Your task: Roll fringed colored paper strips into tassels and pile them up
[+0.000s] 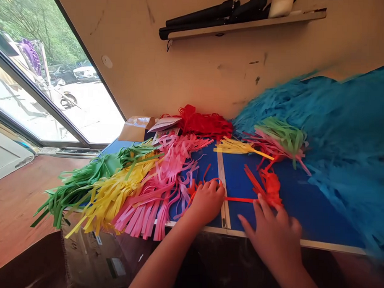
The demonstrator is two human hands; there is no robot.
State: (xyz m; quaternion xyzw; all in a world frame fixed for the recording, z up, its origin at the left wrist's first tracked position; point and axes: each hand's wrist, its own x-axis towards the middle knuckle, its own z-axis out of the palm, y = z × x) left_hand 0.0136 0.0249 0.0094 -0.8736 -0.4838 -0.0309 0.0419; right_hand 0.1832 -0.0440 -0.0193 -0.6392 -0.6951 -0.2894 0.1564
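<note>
From the head view, the left hand (207,201) and right hand (270,237) are apart, both low on the blue table (315,211) near its front edge. The left hand's fingers curl down over a thin red paper strip (240,200), though I cannot tell whether they pinch it. The strip runs across a pale divider strip (223,195) towards the right hand, whose fingers spread open at the foot of a red fringe clump (271,186).

Pink paper fringe (152,197), yellow paper fringe (114,191) and green paper fringe (80,186) crowd the left of the table and hang over its front-left edge. A heap of blue paper fringe (337,145) rises along the right side, and a red paper pile (202,123) sits at the back edge.

The thin strip could tear if tugged while pinned at one end. A sweep of either hand could snag neighbouring strands, and overhanging fringe could slide off the edge under its own weight. The blue heap could also slump across the bare table.
</note>
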